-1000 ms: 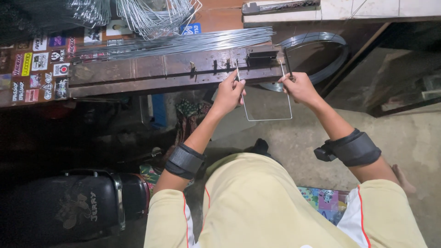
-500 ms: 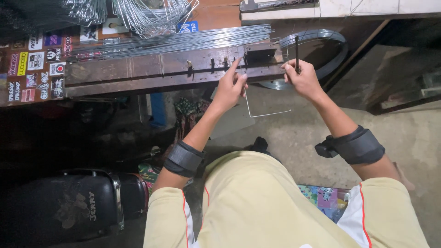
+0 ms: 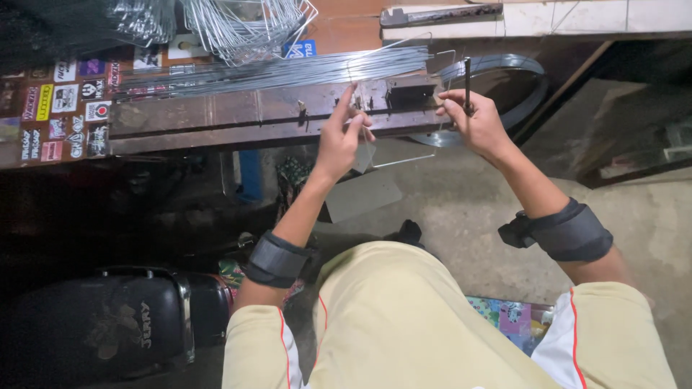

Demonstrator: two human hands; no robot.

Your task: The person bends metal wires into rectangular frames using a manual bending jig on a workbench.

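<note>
Looking down from my head, I see both my bare hands raised to the edge of a long metal jig bolted along a wooden workbench. My left hand pinches a bent length of thin wire between thumb and fingertips, the index finger stretched up towards the small pegs on the jig; the wire turns a square corner and runs on below and between my two hands, just in front of the jig's edge. My right hand is curled around a slim dark upright lever, fingers pressed together about its shaft, thumb against it (how tight the grip is, I cannot tell). Behind the jig lies a bundle of straight silver wire rods, stretched lengthwise along the bench, and above that a heap of finished bent wire frames. A coil of flat steel band loops out from behind my right hand. Stickers cover the bench's left end. Each forearm wears a dark padded band. My lap in pale yellow shorts fills the bottom, with a black case on the floor at lower left and bare concrete floor beneath.
</note>
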